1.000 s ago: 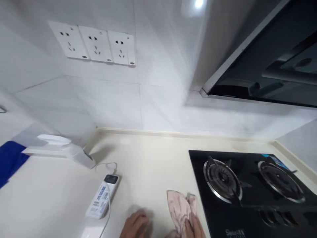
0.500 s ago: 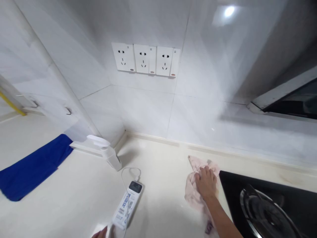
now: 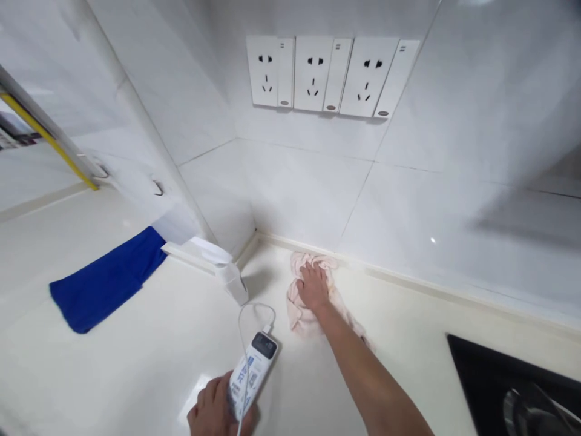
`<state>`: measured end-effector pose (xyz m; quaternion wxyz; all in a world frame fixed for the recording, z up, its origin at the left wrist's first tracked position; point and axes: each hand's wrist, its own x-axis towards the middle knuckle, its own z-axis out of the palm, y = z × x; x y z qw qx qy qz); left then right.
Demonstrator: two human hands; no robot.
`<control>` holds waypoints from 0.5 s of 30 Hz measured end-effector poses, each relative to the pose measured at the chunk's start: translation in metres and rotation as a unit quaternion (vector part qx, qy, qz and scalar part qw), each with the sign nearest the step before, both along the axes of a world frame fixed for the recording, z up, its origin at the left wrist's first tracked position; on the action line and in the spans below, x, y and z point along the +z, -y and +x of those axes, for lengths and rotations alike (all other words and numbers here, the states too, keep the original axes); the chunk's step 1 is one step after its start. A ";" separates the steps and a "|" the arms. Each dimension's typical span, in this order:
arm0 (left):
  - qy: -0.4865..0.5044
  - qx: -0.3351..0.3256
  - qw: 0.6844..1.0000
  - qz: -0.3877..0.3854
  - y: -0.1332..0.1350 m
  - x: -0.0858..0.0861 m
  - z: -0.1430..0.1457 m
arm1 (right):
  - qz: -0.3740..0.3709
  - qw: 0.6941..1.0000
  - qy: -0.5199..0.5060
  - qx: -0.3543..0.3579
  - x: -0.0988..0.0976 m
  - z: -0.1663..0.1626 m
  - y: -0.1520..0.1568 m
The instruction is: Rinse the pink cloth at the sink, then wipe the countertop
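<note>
A crumpled pale pink cloth lies on the counter close to the back wall. My right hand presses down on it, fingers bent into the folds. At the bottom of the view, my left hand is wrapped round the lower end of a white power bank with a dark display and blue printing. A white cable is plugged into its top end and runs down across its face. The lower fingers of my left hand are partly hidden by the power bank.
A white plastic holder-like thing stands at the corner, beside a folded blue cloth. On the right lies a black gas hob. Three wall sockets are fixed above the cream counter.
My right hand has slid the pink cloth left along the counter, away from the hob. My left hand has come further into view and taken hold of the power bank. The view has shifted.
</note>
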<state>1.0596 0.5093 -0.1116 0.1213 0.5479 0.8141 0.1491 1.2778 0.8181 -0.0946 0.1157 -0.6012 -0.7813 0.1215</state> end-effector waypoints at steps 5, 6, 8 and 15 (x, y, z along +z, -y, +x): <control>-0.018 0.022 0.999 -0.046 0.015 0.003 -0.051 | -0.014 0.997 -0.033 0.067 0.007 -0.018 0.043; -0.022 0.019 0.998 -0.059 0.015 0.009 -0.059 | -0.015 0.996 -0.045 0.075 0.007 -0.021 0.061; -0.032 0.012 0.997 -0.072 0.014 0.022 -0.069 | -0.019 0.994 -0.069 0.083 0.005 -0.030 0.108; -0.044 0.070 0.993 -0.088 0.023 0.045 -0.110 | -0.026 0.954 -0.161 0.253 -0.017 -0.049 0.296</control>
